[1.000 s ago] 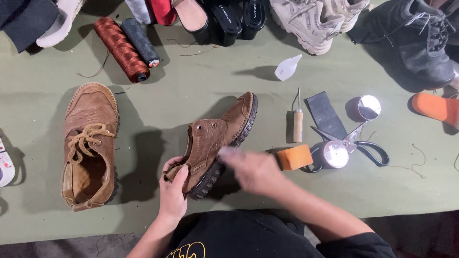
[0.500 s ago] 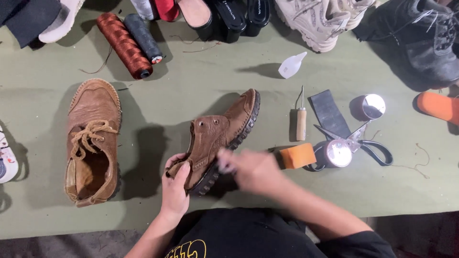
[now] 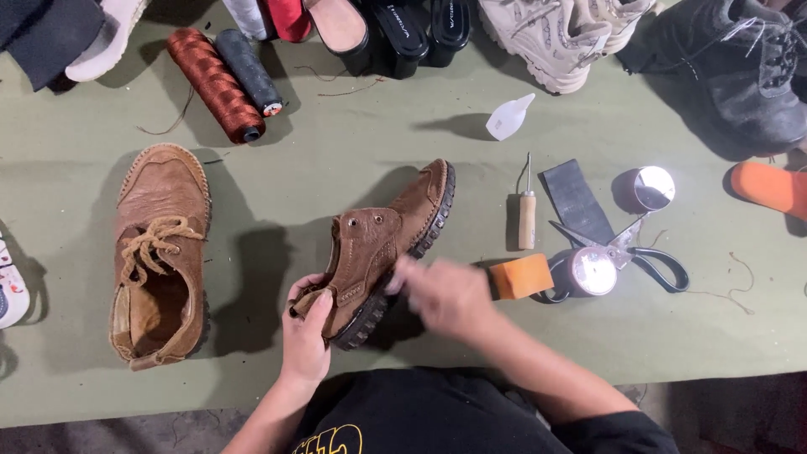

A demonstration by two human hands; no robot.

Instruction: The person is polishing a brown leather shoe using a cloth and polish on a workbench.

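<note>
My left hand (image 3: 304, 336) grips the heel end of a brown suede shoe (image 3: 378, 240) without laces, tilted on its side with the dark lugged sole facing right. My right hand (image 3: 441, 294) is motion-blurred against the sole edge near the shoe's middle; its fingers look bunched, and I cannot tell whether they hold anything. The matching laced brown shoe (image 3: 160, 252) lies flat on the green table (image 3: 336, 143) to the left.
To the right lie an orange block (image 3: 521, 276), a wooden-handled awl (image 3: 525, 219), a dark strip (image 3: 574, 202), scissors (image 3: 647, 256), an open round tin (image 3: 593, 271) and its lid (image 3: 654, 187). Thread spools (image 3: 214, 84) and several shoes line the far edge.
My right hand has shifted back and forth along the shoe's sole edge, blurred throughout. The left hand keeps its grip on the heel and the shoe has barely moved.
</note>
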